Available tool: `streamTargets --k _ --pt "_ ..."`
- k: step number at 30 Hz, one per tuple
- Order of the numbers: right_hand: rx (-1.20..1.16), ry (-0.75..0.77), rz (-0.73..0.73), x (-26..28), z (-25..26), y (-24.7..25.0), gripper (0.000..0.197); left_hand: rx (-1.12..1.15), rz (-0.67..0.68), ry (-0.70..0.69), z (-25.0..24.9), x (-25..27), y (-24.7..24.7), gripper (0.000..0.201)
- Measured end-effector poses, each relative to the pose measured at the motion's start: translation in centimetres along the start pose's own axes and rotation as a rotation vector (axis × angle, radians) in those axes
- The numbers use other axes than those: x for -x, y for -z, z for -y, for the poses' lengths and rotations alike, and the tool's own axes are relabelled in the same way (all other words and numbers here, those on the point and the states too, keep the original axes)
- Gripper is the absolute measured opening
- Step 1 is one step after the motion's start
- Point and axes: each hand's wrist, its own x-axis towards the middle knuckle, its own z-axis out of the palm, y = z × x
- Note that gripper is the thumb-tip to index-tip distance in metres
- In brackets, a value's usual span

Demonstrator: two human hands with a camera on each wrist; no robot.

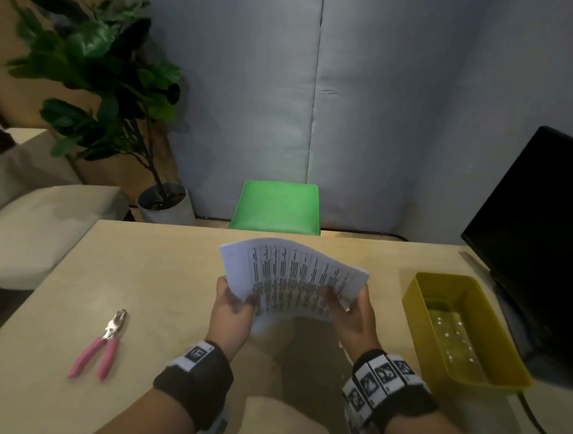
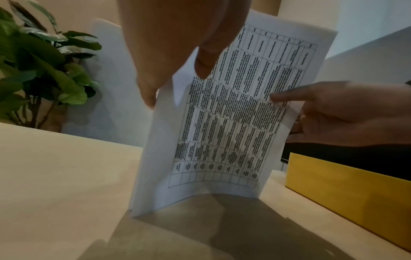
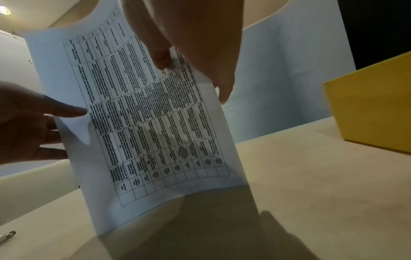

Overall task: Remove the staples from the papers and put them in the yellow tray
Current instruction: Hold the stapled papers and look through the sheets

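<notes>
A stack of white papers (image 1: 291, 277) printed with a table stands upright and bowed over the middle of the table, its lower edge at or just above the tabletop. My left hand (image 1: 240, 298) pinches its left side, thumb (image 2: 206, 59) on the printed face. My right hand (image 1: 340, 300) pinches the right side, thumb in front and fingers (image 3: 222, 82) behind. The same papers (image 2: 222, 132) (image 3: 151, 123) fill both wrist views. I see no staple. The yellow tray (image 1: 414, 305) sits to the right, holding nothing I can make out. A pink-handled staple remover (image 1: 103, 343) lies at the left.
A black monitor (image 1: 546, 232) stands behind the tray at the right edge, with a cable (image 1: 547, 430) running along the table. A green chair (image 1: 279, 209) sits past the far edge. A potted plant (image 1: 101, 88) and a beige couch (image 1: 26, 227) are at the left.
</notes>
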Motion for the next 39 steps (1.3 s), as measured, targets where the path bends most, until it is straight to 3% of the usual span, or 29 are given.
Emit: streamTargets --k 8,13,23,28,39 --pt "0.153 0.057 -0.046 -0.5 0.3 -0.7 0.038 -0.056 0.021 -0.037 -0.8 -0.1 -0.3 0.013" --pt "0.231 0.058 -0.043 -0.4 -0.8 -0.8 0.018 -0.083 -0.011 0.022 0.4 -0.4 -0.6 0.016" --pt "0.149 0.049 0.027 0.0 -0.1 -0.5 0.022 -0.130 -0.050 -0.020 -0.3 -0.1 -0.5 0.012" --pt "0.226 0.024 0.017 0.0 -0.8 -0.4 0.019 -0.139 -0.056 0.038 0.7 -0.1 -0.3 0.010" --pt "0.250 0.055 0.080 0.0 0.6 -1.1 0.016 -0.105 -0.023 0.011 -0.4 0.5 1.2 0.021"
